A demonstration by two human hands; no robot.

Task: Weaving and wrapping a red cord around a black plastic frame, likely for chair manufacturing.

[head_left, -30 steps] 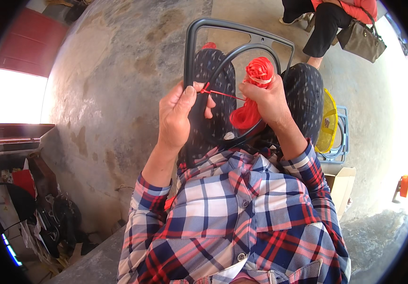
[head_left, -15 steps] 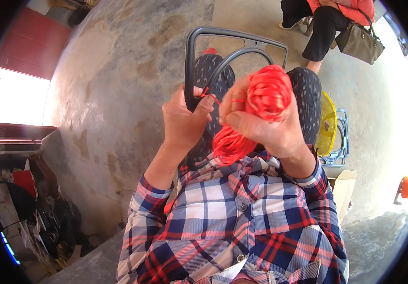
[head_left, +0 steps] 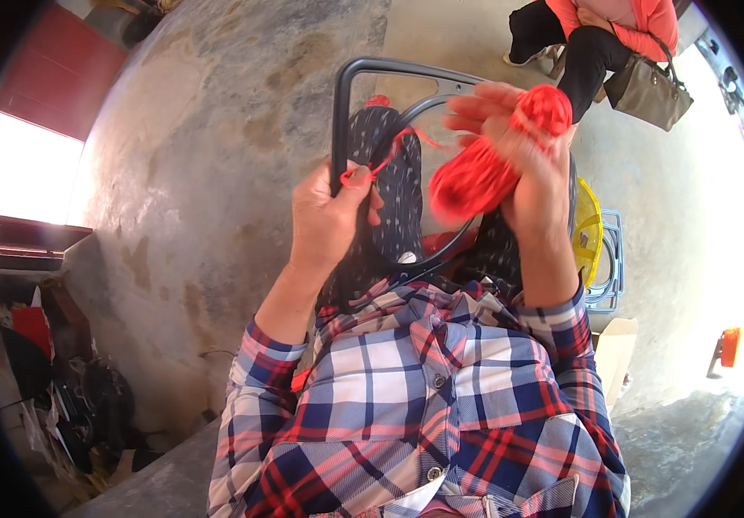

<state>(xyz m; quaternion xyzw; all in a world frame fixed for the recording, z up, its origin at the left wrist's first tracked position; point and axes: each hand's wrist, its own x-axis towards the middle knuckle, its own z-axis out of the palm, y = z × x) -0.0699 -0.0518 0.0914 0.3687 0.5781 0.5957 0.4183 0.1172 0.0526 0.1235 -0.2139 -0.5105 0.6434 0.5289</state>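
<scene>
Gripping the dark metal frame (head_left: 339, 129) on its left upright, our left hand (head_left: 329, 216) also pinches a thin red strand (head_left: 389, 151) against the bar. Our right hand (head_left: 523, 164), blurred and raised just right of it, is closed around a ball of red yarn (head_left: 476, 173), the strand running from there to the left hand. Below both hands lie our dotted dark trousers (head_left: 398, 198). Beyond the right hand, another person sits with a brown handbag (head_left: 648, 86)
</scene>
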